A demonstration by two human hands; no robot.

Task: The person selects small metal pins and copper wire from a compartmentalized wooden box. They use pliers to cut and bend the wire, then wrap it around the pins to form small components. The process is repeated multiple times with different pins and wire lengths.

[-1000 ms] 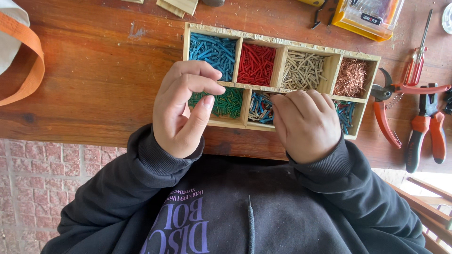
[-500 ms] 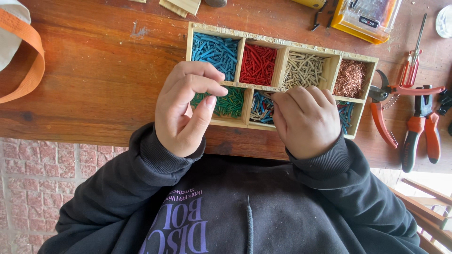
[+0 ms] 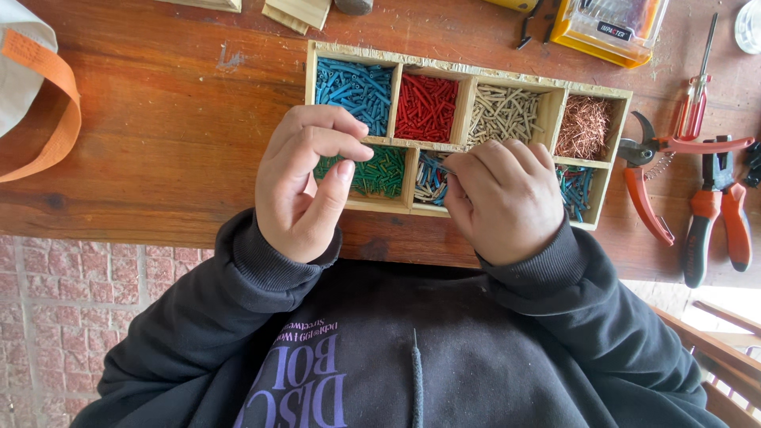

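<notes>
Dark charcoal hoodie — ribbed cuffs, drawstring, pale purple print — and bare hands (image 3: 396, 186).

A hobby workshop corner, set up outdoors or on a patio.

A worn, scratched wooden counter (image 3: 158, 135) carries a divided wooden sorting tray (image 3: 468, 75) whose compartments hold cut wire pieces sorted by colour: blue, red, beige, green, mixed, and a tangle of bare copper strands (image 3: 585, 127). Hand tools lie to the side: red-handled pruning snips (image 3: 658, 170), orange-handled pliers (image 3: 717, 210) and a red-handled screwdriver (image 3: 697, 87). A yellow plastic parts case (image 3: 606, 28) and small wood offcuts (image 3: 297, 12) sit along the far edge. Below the counter's near edge a red brick paved floor (image 3: 71, 301) shows, and wooden slats (image 3: 721, 349) of a chair or bench stand beside the person.
</notes>
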